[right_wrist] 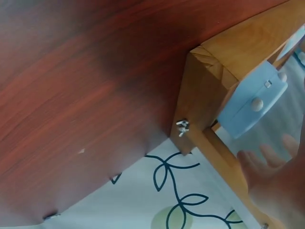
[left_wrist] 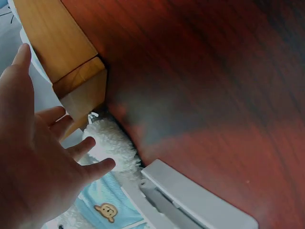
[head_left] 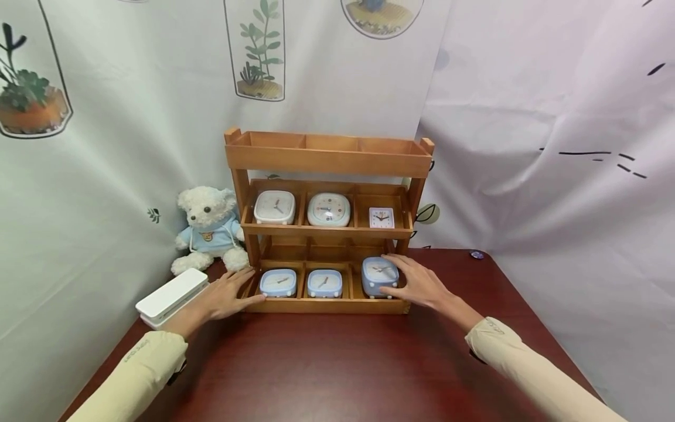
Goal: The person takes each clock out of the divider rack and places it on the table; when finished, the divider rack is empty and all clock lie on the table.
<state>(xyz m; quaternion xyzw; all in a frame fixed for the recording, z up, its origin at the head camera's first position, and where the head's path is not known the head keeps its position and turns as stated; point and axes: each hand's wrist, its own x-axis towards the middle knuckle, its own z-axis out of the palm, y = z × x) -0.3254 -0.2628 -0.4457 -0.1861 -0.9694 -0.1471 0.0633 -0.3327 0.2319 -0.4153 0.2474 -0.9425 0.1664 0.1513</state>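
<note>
A wooden three-tier shelf (head_left: 329, 158) stands on the dark red table. In its bottom tier sit three light-blue clocks: the left clock (head_left: 278, 283), the middle clock (head_left: 324, 283) and the right clock (head_left: 379, 276), which shows more of its underside. My left hand (head_left: 224, 296) is at the bottom tier's left end, fingers spread, thumb toward the front edge. At the other end my right hand (head_left: 422, 284) has its thumb and fingertips beside the right clock. The right wrist view shows that clock's blue underside (right_wrist: 252, 100) with round feet, apart from the visible fingers.
The middle tier holds a white clock (head_left: 275, 207), a round-cornered pale clock (head_left: 329, 210) and a small square clock (head_left: 381, 218). Left of the shelf sit a white teddy bear (head_left: 208, 228) and a white case (head_left: 171, 296). A small dark round object (head_left: 477, 254) lies at the table's back right.
</note>
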